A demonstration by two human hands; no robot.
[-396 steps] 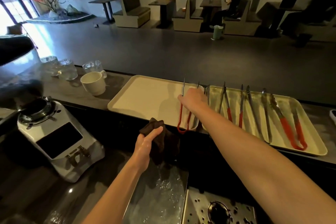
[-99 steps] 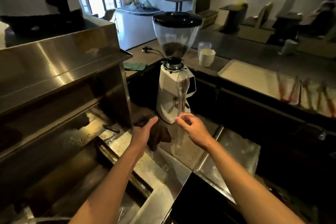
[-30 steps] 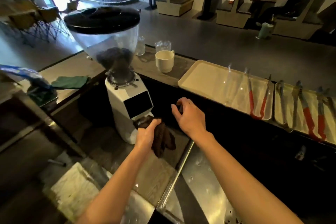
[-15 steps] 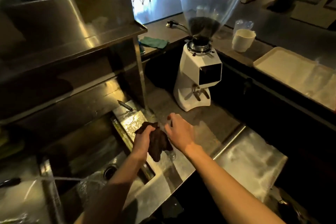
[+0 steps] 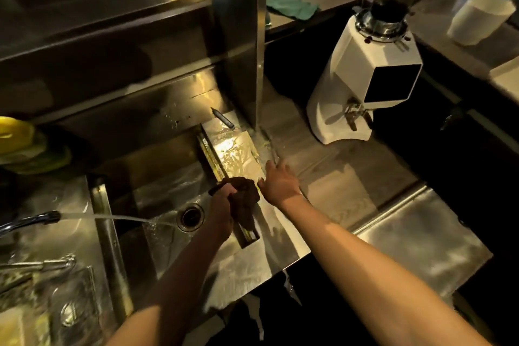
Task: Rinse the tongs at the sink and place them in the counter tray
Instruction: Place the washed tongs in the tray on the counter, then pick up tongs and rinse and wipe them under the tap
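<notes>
The tongs (image 5: 271,241) are clear plastic and badly blurred. They show only as a pale, see-through streak running down from under the right hand (image 5: 279,184) across the wet steel ledge just right of the sink (image 5: 106,233). No colour or detail of their tips can be made out. The right hand lies over them with its back to the camera. Its grip seems closed on the tongs, since the streak passes beneath the palm, though the fingers themselves are mostly hidden.

The left hand (image 5: 223,202) is just beside it, over the sink's right edge, with its grip clenched round a bunched dark brown cloth (image 5: 245,201) that hangs down from the fist.

A tap (image 5: 31,219) at the left sends a thin stream of water (image 5: 112,217) across the basin, and it lands near the drain (image 5: 191,217). The tongs are apart from the stream.

On the desk (image 5: 337,177) to the right stands a white coffee grinder (image 5: 365,87). Farther back are a green rag (image 5: 292,7) and a white cup (image 5: 477,19). A corner of the pale tray (image 5: 507,77) shows at the right edge, well apart from the tongs.
</notes>
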